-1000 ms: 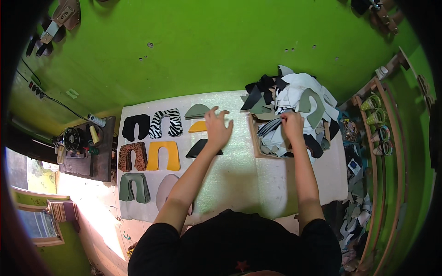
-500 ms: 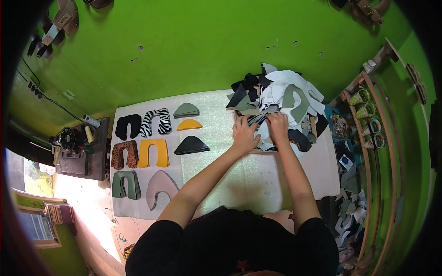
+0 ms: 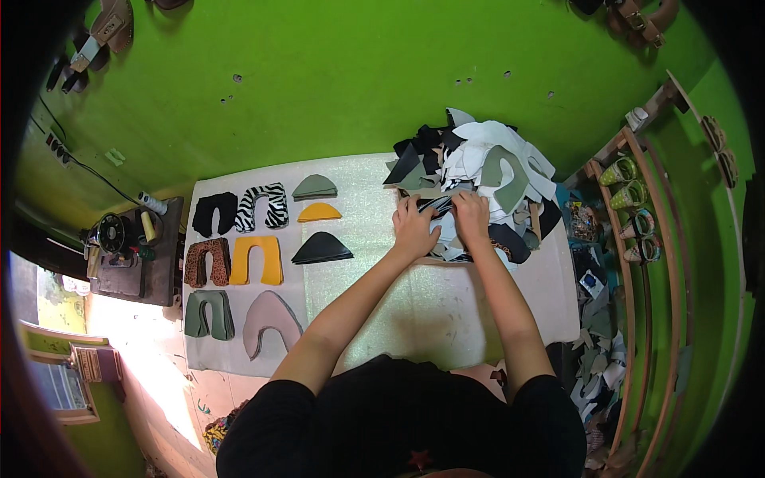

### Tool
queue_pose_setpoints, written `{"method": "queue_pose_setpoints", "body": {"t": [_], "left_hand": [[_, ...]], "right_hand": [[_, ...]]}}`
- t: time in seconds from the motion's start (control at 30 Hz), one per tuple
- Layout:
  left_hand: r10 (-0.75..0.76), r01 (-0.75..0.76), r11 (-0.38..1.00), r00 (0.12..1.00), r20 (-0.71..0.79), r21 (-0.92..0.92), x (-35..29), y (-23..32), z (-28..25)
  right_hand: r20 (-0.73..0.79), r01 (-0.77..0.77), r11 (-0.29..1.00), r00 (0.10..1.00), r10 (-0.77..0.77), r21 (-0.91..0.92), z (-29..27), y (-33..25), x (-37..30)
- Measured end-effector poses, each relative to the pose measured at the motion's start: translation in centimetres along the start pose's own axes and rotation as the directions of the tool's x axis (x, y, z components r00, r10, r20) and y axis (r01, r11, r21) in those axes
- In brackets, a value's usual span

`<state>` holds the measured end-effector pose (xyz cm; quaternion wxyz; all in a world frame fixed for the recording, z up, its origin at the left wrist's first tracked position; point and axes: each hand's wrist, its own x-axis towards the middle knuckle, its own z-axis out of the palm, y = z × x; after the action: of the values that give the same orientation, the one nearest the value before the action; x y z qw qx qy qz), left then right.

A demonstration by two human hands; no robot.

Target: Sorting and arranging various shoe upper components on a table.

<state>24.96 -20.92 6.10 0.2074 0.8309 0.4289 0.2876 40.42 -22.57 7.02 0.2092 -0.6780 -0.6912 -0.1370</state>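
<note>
Showing in the head view: the right hand (image 3: pixel 472 213) closes its fingertips on dark pieces (image 3: pixel 436 206), which lie between both hands in a box (image 3: pixel 535 220). The left hand (image 3: pixel 413 231) touches their other side; whether it grips cannot be told. Beyond the right hand rises a scrap pile (image 3: pixel 468 158); left of the left hand lie black half-moons (image 3: pixel 323 248).
</note>
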Motion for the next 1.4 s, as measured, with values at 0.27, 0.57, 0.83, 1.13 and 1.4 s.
{"method": "queue_pose_setpoints", "body": {"t": [0.27,0.57,0.83,1.13,1.4], "left_hand": [[-0.056,0.056,0.998,0.998,0.009,-0.013,0.3,0.2,-0.7],[-0.071,0.117,0.960,0.981,0.183,-0.255,1.6,0.3,-2.5],[-0.002,0.063,0.893,0.991,0.136,-0.445,2.6,-0.2,-4.1],[-0.005,0.029,0.875,0.999,0.050,-0.483,3.2,-0.2,-5.6],[-0.038,0.101,0.829,0.992,0.124,-0.550,2.5,0.7,-6.5]], "right_hand": [[0.286,-0.012,0.987,0.958,-0.035,0.160,-3.5,1.7,2.6],[0.151,-0.050,0.915,0.988,-0.013,0.400,-6.5,1.8,3.8],[0.039,-0.049,0.883,0.999,0.034,0.468,-7.5,1.7,4.2],[-0.022,-0.121,0.824,0.987,0.160,0.553,-7.9,2.3,5.2],[-0.089,-0.163,0.699,0.947,0.309,0.697,-9.5,3.6,7.5]]}}
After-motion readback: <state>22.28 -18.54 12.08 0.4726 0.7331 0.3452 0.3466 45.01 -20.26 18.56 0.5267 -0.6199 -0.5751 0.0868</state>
